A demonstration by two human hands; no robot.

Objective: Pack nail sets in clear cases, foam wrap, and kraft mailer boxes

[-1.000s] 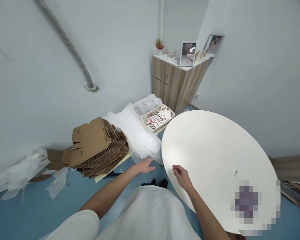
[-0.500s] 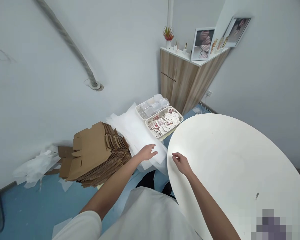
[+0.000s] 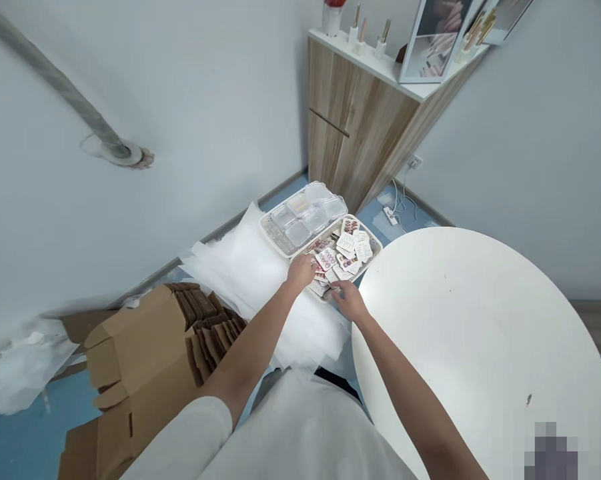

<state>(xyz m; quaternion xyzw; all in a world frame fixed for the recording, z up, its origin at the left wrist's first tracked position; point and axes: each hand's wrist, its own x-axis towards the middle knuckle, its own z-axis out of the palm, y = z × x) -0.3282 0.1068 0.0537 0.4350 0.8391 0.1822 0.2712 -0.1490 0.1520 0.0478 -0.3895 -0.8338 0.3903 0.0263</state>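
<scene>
A white plastic basket [image 3: 375, 248] holds a heap of small white cards [image 3: 347, 244], some bearing rows of pink and red nail-like ovals. At its left long side is my left hand [image 3: 301, 272], fingers bent down over the rim beside the cards; their tips are partly hidden, so I cannot tell whether they grip anything. My right hand [image 3: 351, 301] is at the near right corner of the basket, fingers apart and reaching toward the cards. A second basket [image 3: 269, 230] adjoins it behind, with clear plastic boxes [image 3: 297, 212] inside.
White foam sheets [image 3: 250, 270] lie below and left of the baskets. Flattened cardboard boxes [image 3: 147, 363] are stacked at the left. A round white table [image 3: 480, 320] borders my right arm. Beyond stands a wooden cabinet [image 3: 365, 120]; a power strip [image 3: 390, 215] lies on the floor.
Both hands have moved forward, from above the foam sheets and the table edge to the card basket. The view has moved closer to the baskets and cabinet.
</scene>
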